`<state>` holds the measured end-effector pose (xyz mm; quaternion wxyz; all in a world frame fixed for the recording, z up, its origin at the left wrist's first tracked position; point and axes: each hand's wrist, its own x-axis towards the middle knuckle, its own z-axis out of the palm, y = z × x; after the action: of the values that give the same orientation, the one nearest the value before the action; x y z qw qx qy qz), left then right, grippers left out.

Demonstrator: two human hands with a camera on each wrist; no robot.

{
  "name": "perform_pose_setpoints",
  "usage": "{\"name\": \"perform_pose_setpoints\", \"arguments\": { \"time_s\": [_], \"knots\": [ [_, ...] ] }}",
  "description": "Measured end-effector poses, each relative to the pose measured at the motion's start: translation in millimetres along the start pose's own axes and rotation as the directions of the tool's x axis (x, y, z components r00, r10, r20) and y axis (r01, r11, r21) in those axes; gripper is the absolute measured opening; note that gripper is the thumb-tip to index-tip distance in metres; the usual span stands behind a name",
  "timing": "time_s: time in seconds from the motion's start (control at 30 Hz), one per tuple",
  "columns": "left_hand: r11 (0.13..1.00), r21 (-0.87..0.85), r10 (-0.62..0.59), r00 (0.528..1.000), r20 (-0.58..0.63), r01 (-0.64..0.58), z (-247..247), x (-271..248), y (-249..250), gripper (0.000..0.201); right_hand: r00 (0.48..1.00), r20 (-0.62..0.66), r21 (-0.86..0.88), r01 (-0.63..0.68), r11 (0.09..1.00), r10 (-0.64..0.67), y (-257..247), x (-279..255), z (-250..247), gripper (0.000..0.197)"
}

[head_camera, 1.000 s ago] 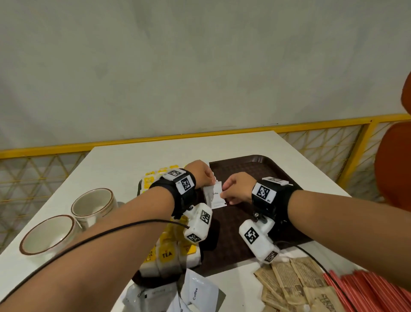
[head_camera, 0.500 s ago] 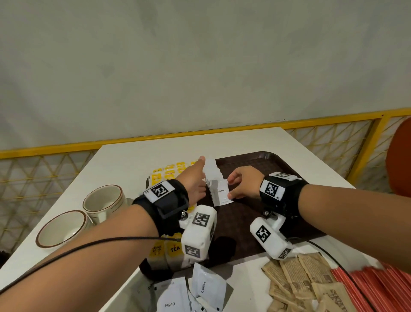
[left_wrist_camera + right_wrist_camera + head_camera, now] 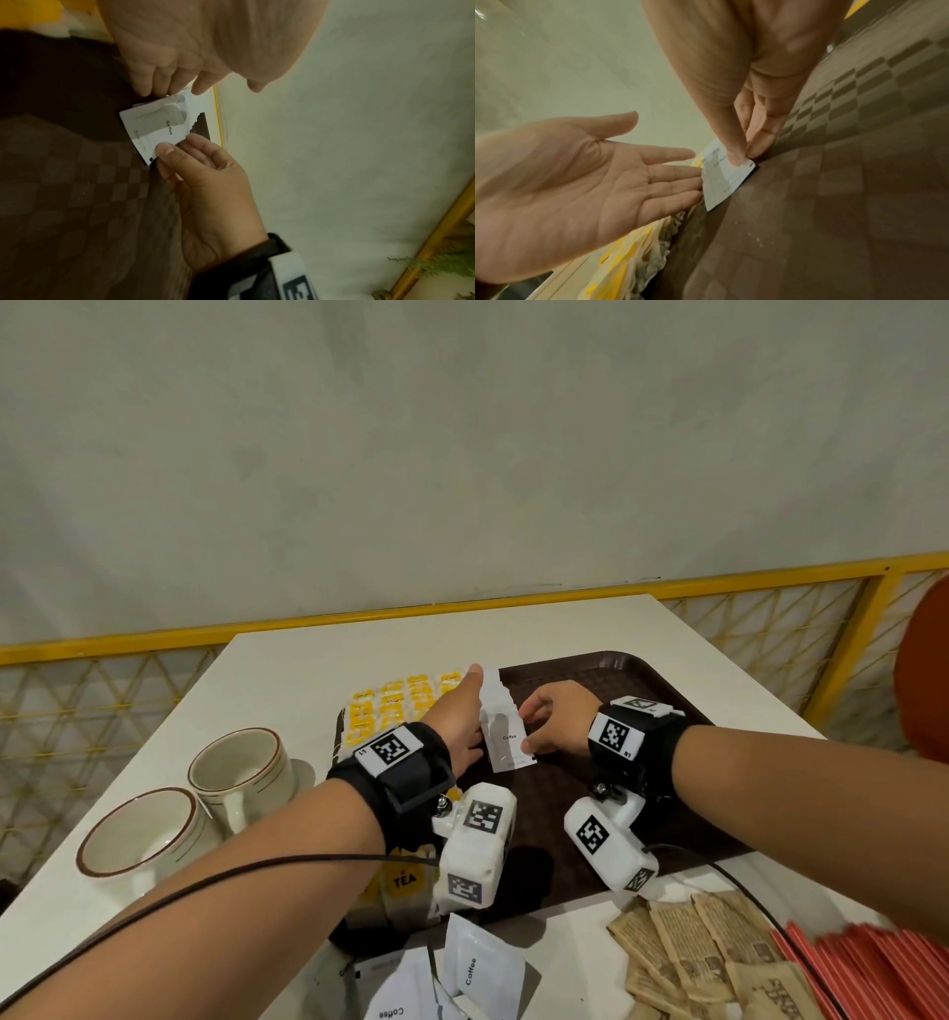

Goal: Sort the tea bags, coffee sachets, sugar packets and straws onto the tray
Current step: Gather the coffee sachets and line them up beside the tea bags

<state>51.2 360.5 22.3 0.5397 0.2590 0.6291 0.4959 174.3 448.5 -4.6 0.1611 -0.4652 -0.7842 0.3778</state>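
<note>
**Desk:** How far along is the sorting?

**Photographer:** Partly done, by my reading. Yellow-labelled tea bags (image 3: 393, 711) sit in rows on the brown tray (image 3: 647, 680), just beyond the left hand (image 3: 462, 716). Coffee is under way: the right hand (image 3: 557, 716) pinches one coffee sachet (image 3: 506, 737) by its edge, thumb over fingers, low over the tray.

**Desk:** And the left hand?

**Photographer:** Spread flat, fingers straight, their tips against the sachet's opposite edge, steadying it.

**Desk:** What's left?

**Photographer:** More coffee sachets (image 3: 482, 963) lie on the bench (image 3: 318, 670) behind both wrists. Brown sugar packets (image 3: 683, 947) and red straws (image 3: 873, 968) lie behind the right wrist, off the tray.

**Desk:** How does the sachet lie?

**Photographer:** Long axis running away from the wrists, toward the far rim; printed face up, zigzag end farthest, lower end nearest the right thumb (image 3: 164, 151).
</note>
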Motion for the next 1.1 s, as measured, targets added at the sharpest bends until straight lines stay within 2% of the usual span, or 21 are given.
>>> {"name": "perform_pose_setpoints", "arguments": {
  "time_s": [0.4, 0.87, 1.1],
  "knots": [
    [1.000, -0.008, -0.016, 0.999, 0.042, 0.017, 1.0, -15.0, 2.5, 0.070, 0.998, 0.037, 0.203, -0.059, 0.977, 0.052, 2.8, -8.1, -3.8, 0.027],
    [0.999, 0.029, -0.019, 0.999, 0.032, 0.018, 2.2, -15.5, -3.8, 0.069, 0.999, 0.016, 0.169, -0.030, 0.985, 0.028, 0.3, -9.5, -0.8, 0.020],
    [0.999, 0.052, -0.011, 1.000, 0.023, 0.010, 0.1, -15.6, -3.8, 0.068, 1.000, 0.019, 0.138, -0.027, 0.990, 0.025, 1.0, -13.1, -1.5, 0.024]
  ]
}}
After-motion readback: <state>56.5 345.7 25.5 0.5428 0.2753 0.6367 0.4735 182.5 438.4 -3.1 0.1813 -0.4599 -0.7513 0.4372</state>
